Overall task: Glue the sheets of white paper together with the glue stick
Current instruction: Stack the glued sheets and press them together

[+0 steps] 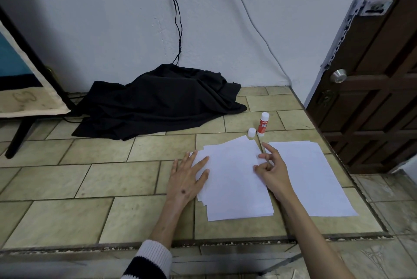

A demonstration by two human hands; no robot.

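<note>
Tiled counter (140,179), one person, two hands in view.

Paper: two groups. One stack (234,179) in the middle, sheets fanned unevenly so several edges show at its left and lower sides; exact sheet count cannot be told. One second pile (316,179) to the right, well apart from the first by a strip of bare tile; a second edge shows along its top, so more than one sheet there.

Left hand (187,177): flat, fingers straight and spread, fingertips lying on the left edge of the stack, palm on the tile.

Right hand (270,168): at the stack's right edge, index finger stretched out toward the far side, the other fingers loosely curled, tips touching the paper near the edge. Whether it pinches a sheet cannot be told.

One glue stick (263,124), red and white, standing upright beyond the stack, near the counter's far right. One white cap (252,132) standing just beside it on the left, touching neither paper pile.

One black cloth (158,102) heaped at the wall. Two dark cords (178,19) run down into it. One brown door (379,71) at right, with one knob (338,76).
</note>
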